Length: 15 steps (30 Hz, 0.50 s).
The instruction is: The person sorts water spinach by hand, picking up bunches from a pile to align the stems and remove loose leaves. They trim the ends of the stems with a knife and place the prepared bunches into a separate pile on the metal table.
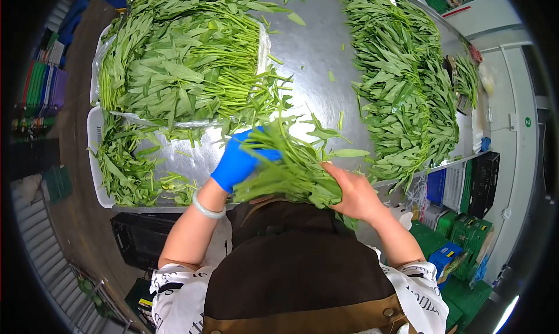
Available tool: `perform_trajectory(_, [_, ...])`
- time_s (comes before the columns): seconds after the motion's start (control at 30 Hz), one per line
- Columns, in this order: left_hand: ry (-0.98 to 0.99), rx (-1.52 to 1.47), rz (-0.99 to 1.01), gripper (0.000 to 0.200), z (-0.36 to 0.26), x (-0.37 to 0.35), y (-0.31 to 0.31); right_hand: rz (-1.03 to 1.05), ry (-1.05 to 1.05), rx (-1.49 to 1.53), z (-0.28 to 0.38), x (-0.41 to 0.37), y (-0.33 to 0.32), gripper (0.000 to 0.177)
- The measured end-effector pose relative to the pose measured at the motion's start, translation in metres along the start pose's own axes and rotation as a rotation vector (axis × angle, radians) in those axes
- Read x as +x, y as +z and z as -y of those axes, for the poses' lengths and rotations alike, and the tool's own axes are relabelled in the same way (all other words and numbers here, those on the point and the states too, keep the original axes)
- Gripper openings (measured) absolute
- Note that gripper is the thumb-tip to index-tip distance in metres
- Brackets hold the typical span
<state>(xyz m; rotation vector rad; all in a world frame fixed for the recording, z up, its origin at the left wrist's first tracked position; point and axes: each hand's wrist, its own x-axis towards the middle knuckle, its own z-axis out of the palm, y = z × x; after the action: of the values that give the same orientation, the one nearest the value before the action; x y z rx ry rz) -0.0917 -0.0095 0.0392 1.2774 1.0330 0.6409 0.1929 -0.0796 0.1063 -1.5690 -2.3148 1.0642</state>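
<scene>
One greens bunch (pixel 291 172); left hand (pixel 236 162), right hand (pixel 356 197) fingers curled around.

Left hand (pixel 236 162) gloved blue, leafy bunch (pixel 294 174) green, apron (pixel 291 270) brown (sleeves (pixel 174 293) white, black print).

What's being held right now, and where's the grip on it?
One bunch of greens, in both hands: right hand closed round its near end, blue-gloved left hand holding its left side among the leaves.
</scene>
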Motion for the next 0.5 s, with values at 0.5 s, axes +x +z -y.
perform_trajectory(0.5, [-0.016, -0.254, -0.17, 0.029, -0.02, -0.021, -0.025, -0.084, -0.355, -0.662, 0.007, -0.013, -0.018, 0.069])
